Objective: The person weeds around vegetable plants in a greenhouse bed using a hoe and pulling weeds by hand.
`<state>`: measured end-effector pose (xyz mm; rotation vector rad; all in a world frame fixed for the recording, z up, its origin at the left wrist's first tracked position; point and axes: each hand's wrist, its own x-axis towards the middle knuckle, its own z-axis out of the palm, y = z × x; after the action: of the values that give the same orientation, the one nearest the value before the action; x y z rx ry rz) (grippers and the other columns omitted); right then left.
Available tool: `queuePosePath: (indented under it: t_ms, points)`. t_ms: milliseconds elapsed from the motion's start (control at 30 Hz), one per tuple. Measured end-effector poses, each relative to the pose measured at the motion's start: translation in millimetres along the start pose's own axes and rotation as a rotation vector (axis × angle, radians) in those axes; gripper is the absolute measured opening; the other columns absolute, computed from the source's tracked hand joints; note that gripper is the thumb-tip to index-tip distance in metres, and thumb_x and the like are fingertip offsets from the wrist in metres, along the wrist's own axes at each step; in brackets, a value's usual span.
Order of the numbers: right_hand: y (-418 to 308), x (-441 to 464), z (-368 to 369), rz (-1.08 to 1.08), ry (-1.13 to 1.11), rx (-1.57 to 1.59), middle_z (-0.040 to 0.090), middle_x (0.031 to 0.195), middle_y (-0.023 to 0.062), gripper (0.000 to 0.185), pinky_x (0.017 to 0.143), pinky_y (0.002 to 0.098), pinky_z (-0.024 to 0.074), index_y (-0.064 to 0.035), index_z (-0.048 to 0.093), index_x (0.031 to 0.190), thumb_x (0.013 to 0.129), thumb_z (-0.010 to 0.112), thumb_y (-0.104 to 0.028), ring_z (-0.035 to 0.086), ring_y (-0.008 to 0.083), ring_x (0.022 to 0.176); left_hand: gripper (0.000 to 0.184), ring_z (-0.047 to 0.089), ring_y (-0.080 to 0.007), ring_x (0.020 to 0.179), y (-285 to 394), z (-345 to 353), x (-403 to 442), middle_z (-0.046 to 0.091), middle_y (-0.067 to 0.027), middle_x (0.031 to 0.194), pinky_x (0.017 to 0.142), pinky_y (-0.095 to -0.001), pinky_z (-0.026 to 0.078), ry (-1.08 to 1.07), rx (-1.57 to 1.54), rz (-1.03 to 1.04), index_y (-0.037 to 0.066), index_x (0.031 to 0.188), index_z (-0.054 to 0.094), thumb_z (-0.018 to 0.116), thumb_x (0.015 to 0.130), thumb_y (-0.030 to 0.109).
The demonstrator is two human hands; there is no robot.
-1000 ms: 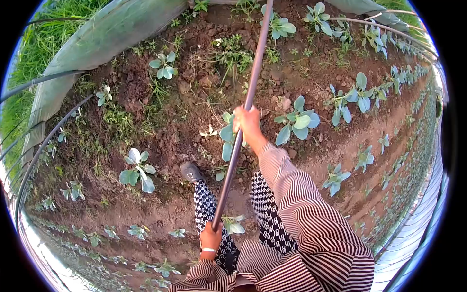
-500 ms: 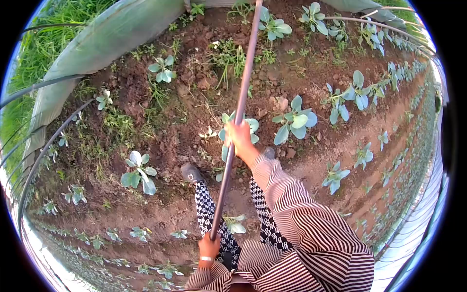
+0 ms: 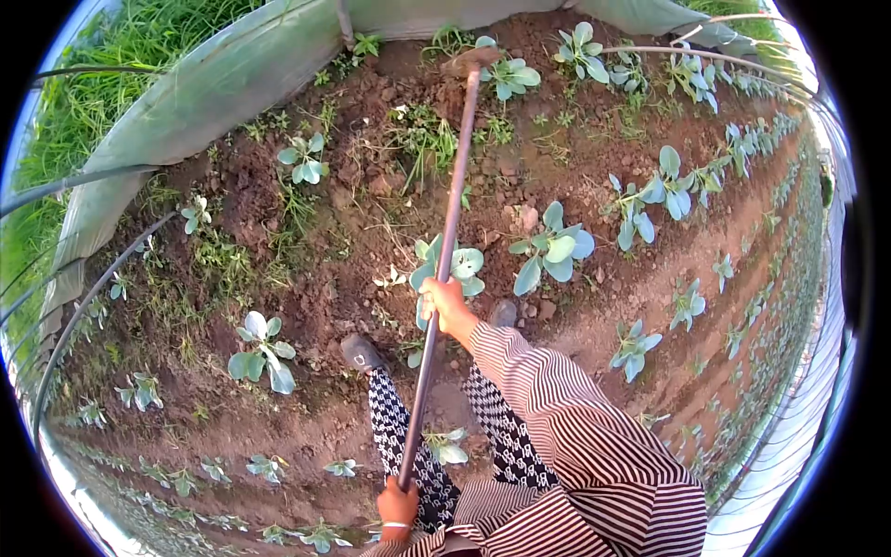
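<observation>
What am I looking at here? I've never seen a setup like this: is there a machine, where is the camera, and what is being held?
There is no machine: these are a person's bare hands. Every picture comes from one camera worn on the head, looking forward and down. The left hand, with a white band at its wrist, holds a long pole near its lower end; the right hand grips it further up. A brown end piece sits at the far end. Leafy plants grow in the soil around the shoes.

Bright daylight, heavy fisheye distortion, black corners, blown-out edges, slight blur.
</observation>
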<state>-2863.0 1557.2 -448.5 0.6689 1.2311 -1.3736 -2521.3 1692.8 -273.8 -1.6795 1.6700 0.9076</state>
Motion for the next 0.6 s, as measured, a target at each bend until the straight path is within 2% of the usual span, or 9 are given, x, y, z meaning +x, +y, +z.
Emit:
queuePosePath:
  t_ms: [100,167,233,267,333,367,400,467,600]
  points:
    - [-23,-16,25,-0.093,0.057,0.018,0.042,0.050,0.0004,0.015,0.027,0.0276,0.0338,-0.0069,0.041,0.075,0.076,0.056,-0.002,0.039,0.0113,0.031,0.029,0.061,-0.0401,0.062,-6,-4,33,0.061,-0.0208,0.066,0.057,-0.0473,0.047,0.063,-0.040,0.107,0.004,0.081,0.056,0.067,0.076,0.030]
    - [-53,2,35,-0.322,-0.021,-0.082,0.042,0.051,-0.0001,0.015,0.028,0.0265,0.0349,-0.0057,0.041,0.078,0.077,0.055,-0.002,0.040,0.0111,0.032,0.029,0.061,-0.0394,0.062,20,1,69,0.061,-0.0205,0.067,0.057,-0.0457,0.048,0.038,-0.134,0.191,0.003,0.082,0.056,0.067,0.076,0.029]
    - [-92,23,41,-0.561,0.050,-0.320,0.044,0.051,0.0019,0.014,0.029,0.0264,0.0372,-0.0027,0.042,0.077,0.077,0.056,-0.004,0.042,0.0124,0.033,0.030,0.062,-0.0369,0.060,66,5,87,0.062,-0.0195,0.067,0.056,-0.0441,0.049,-0.014,-0.210,0.216,0.002,0.085,0.057,0.066,0.077,0.029]
    - [-108,39,42,-0.510,0.127,-0.328,0.046,0.051,0.0036,0.015,0.031,0.0273,0.0384,-0.0024,0.043,0.076,0.076,0.057,-0.005,0.047,0.0123,0.038,0.032,0.063,-0.0345,0.058,91,6,86,0.062,-0.0187,0.067,0.056,-0.0427,0.050,-0.029,-0.247,0.205,0.001,0.086,0.057,0.067,0.078,0.030]
    - [-109,88,14,-0.421,0.078,-0.391,0.047,0.050,0.0050,0.016,0.033,0.0289,0.0392,-0.0017,0.043,0.076,0.077,0.058,-0.007,0.051,0.0136,0.043,0.034,0.063,-0.0291,0.056,127,-6,62,0.062,-0.0160,0.066,0.055,-0.0401,0.051,-0.231,-0.271,0.178,0.000,0.087,0.057,0.066,0.079,0.032]
    - [-83,110,-8,-0.438,0.123,-0.510,0.048,0.051,0.0058,0.016,0.032,0.0298,0.0386,-0.0013,0.044,0.076,0.077,0.058,-0.007,0.051,0.0146,0.042,0.037,0.062,-0.0323,0.059,123,-2,46,0.061,-0.0162,0.064,0.056,-0.0414,0.048,-0.339,-0.395,0.114,0.000,0.084,0.057,0.069,0.076,0.034]
    - [-54,127,-30,-0.461,0.168,-0.625,0.049,0.051,0.0067,0.015,0.032,0.0308,0.0381,-0.0009,0.044,0.075,0.077,0.058,-0.007,0.051,0.0156,0.041,0.036,0.062,-0.0326,0.060,114,-6,28,0.062,-0.0173,0.067,0.054,-0.0401,0.049,-0.510,-0.463,-0.059,0.001,0.083,0.057,0.070,0.075,0.034]
    - [-30,58,-10,-0.313,0.145,-0.383,0.049,0.050,0.0077,0.013,0.028,0.0332,0.0360,0.0006,0.047,0.071,0.074,0.058,-0.004,0.048,0.0180,0.033,0.035,0.062,-0.0333,0.058,75,-7,5,0.063,-0.0183,0.069,0.053,-0.0405,0.049,-0.211,-0.262,0.199,0.002,0.083,0.058,0.070,0.074,0.034]
    - [-3,-5,5,-0.036,0.028,0.007,0.039,0.049,0.0023,0.017,0.027,0.0304,0.0348,-0.0049,0.040,0.070,0.073,0.056,0.000,0.040,0.0141,0.033,0.035,0.062,-0.0379,0.059,-2,-13,2,0.062,-0.0215,0.066,0.057,-0.0454,0.049,-0.056,-0.056,0.058,0.001,0.080,0.057,0.068,0.074,0.034]
